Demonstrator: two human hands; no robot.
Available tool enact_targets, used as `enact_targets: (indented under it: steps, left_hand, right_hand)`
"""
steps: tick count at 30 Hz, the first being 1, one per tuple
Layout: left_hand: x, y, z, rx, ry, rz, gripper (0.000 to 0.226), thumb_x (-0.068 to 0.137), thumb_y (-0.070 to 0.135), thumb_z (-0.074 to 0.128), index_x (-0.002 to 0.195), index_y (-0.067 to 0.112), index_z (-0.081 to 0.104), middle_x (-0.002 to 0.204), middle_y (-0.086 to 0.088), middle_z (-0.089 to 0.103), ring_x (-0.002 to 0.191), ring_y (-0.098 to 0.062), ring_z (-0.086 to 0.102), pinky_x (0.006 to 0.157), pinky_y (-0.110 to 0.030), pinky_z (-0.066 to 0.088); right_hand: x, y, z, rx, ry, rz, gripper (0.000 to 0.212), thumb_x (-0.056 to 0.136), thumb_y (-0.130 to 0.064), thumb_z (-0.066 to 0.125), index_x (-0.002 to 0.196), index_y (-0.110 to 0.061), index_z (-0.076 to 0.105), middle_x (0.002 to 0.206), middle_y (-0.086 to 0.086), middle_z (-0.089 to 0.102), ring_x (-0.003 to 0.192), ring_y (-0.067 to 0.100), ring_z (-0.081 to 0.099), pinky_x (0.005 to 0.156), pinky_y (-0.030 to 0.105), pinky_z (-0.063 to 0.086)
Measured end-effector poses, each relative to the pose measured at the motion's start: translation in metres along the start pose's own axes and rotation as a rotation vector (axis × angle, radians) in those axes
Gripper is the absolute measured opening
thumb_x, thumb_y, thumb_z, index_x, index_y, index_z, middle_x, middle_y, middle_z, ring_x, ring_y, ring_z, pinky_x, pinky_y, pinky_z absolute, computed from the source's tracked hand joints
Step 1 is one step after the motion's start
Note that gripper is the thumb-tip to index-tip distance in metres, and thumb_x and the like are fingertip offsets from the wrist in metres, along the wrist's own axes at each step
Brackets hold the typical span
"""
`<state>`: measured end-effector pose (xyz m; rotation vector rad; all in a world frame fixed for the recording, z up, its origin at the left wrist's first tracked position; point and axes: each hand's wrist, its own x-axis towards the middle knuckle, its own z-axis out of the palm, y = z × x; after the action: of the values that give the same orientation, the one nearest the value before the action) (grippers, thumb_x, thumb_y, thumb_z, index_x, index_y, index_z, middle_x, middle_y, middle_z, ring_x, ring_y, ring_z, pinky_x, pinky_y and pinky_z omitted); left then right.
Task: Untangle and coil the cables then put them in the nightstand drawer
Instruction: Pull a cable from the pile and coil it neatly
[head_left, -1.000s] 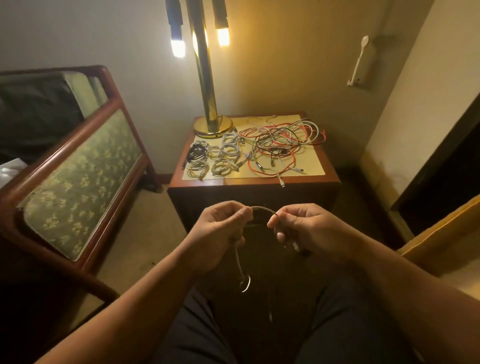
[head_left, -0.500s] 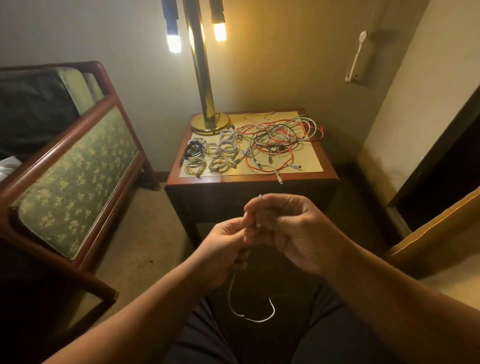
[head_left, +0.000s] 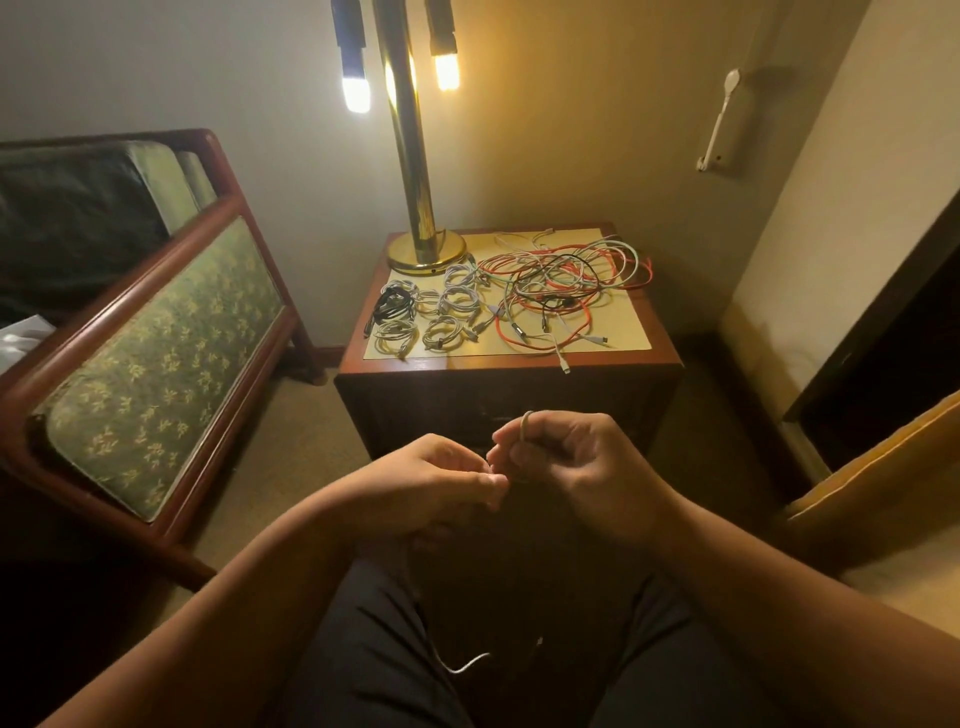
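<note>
Where the view begins at 9 o'clock, a wooden-framed seat (head_left: 156, 358) with green patterned upholstery stands beside the nightstand (head_left: 509, 400), its long rail angled toward 1 o'clock. On the nightstand's surface (head_left: 618, 332), a brass lamp (head_left: 415, 208) rises from the 11 o'clock corner, with 2 bulbs lit. Just in front of its base, on the left half of the surface, lie the coiled cables (head_left: 447, 312). They are small flat rings set side by side, 1 of them black at the group's 9 o'clock side and the rest pale. From the middle of the surface out to 3 o'clock sprawl the tangled cables (head_left: 561, 291), red, white, black and pale green strands looped over each other. Several of their plug ends point toward 6 o'clock, and 1 reaches past the front edge.

Below the nightstand, at the middle of the view, both hands work 1 white cable (head_left: 525, 426). The left hand (head_left: 436, 483) has its fingers curled, thumb and fingertips pinching the cable at the hand's 3 o'clock side, almost touching the right hand (head_left: 576, 457). The right hand grips the cable with curled fingers, and a small loop of it stands over the index finger, pointing toward 12 o'clock. From the hands the cable's long axis runs down toward 6 o'clock, dim against the dark trousers (head_left: 363, 649). A lit stretch of it curves over the lap, rising toward 2 o'clock. At 1 o'clock a white fitting (head_left: 719, 119) hangs on the wall.
</note>
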<state>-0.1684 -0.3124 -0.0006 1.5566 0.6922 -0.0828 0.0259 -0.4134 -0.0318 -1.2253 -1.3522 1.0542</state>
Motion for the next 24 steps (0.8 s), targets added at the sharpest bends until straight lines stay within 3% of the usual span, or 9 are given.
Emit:
enact_targets:
  steps: [2,8,10,13,17,20,22,24]
  left_hand:
    - [-0.006,0.003,-0.009,-0.077,-0.026,0.055,0.027,0.096,0.035,0.065,0.082,0.013,0.070,0.058,0.003,0.047,0.048,-0.007,0.041,0.044,-0.019,0.033]
    - [-0.001,-0.003,-0.014,-0.180,0.123,0.219,0.030,0.098,0.032,0.063,0.076,0.011,0.064,0.059,-0.001,0.042,0.048,-0.010,0.035,0.044,-0.020,0.029]
    - [0.004,-0.006,-0.007,-0.206,0.164,0.269,0.027,0.094,0.029,0.060,0.075,0.011,0.064,0.059,0.000,0.045,0.047,-0.009,0.038,0.043,-0.020,0.032]
    - [0.012,-0.013,0.002,-0.179,0.281,0.399,0.023,0.092,0.028,0.064,0.083,0.007,0.069,0.061,0.002,0.059,0.051,-0.008,0.053,0.047,-0.018,0.040]
    - [0.019,-0.025,0.003,-0.254,0.432,0.569,0.038,0.078,0.045,0.083,0.097,0.012,0.077,0.082,-0.007,0.070,0.068,-0.027,0.059,0.057,-0.032,0.045]
    - [0.024,-0.033,0.014,-0.266,0.381,0.634,0.020,0.083,0.037,0.077,0.097,0.022,0.079,0.083,-0.004,0.071,0.070,-0.019,0.064,0.058,-0.029,0.051]
    - [0.029,-0.035,0.028,-0.170,0.397,0.562,0.008,0.091,0.032,0.072,0.090,0.026,0.077,0.074,-0.002,0.066,0.059,-0.020,0.055,0.051,-0.033,0.044]
    - [0.032,-0.035,0.043,-0.065,0.414,0.453,0.020,0.094,0.038,0.064,0.087,0.023,0.076,0.067,-0.002,0.062,0.056,-0.023,0.050,0.052,-0.035,0.039]
  right_hand:
    - [-0.001,0.001,-0.001,-0.108,-0.087,-0.001,0.018,0.099,0.000,0.058,0.112,-0.004,0.071,0.101,0.000,0.074,0.100,0.015,0.071,0.084,0.023,0.055]
    - [-0.003,-0.004,0.001,0.016,-0.290,0.101,0.020,0.101,-0.002,0.054,0.116,0.004,0.067,0.096,0.004,0.075,0.093,0.018,0.071,0.082,0.027,0.054]
    - [-0.002,-0.007,0.001,0.090,-0.349,0.125,0.019,0.101,-0.001,0.054,0.113,0.009,0.065,0.094,0.006,0.072,0.089,0.018,0.069,0.079,0.026,0.053]
    - [-0.005,-0.010,0.005,0.250,-0.363,0.197,0.015,0.101,-0.001,0.051,0.107,0.002,0.065,0.090,0.006,0.069,0.084,0.017,0.067,0.077,0.027,0.055]
    - [-0.009,-0.022,0.012,0.538,-0.237,0.191,0.016,0.102,-0.003,0.049,0.105,-0.001,0.065,0.087,0.010,0.066,0.078,0.019,0.065,0.073,0.030,0.057]
    - [-0.004,-0.036,0.012,0.815,-0.066,0.150,0.016,0.100,-0.002,0.050,0.103,0.000,0.066,0.087,0.014,0.068,0.078,0.021,0.068,0.073,0.033,0.060]
    - [0.001,-0.040,0.010,0.879,0.112,0.160,0.017,0.094,-0.004,0.053,0.103,-0.001,0.068,0.087,0.014,0.071,0.079,0.023,0.072,0.074,0.034,0.063]
    - [0.004,-0.038,0.006,0.819,0.261,0.164,0.018,0.096,-0.004,0.053,0.105,-0.001,0.068,0.089,0.014,0.074,0.084,0.024,0.074,0.077,0.035,0.063]
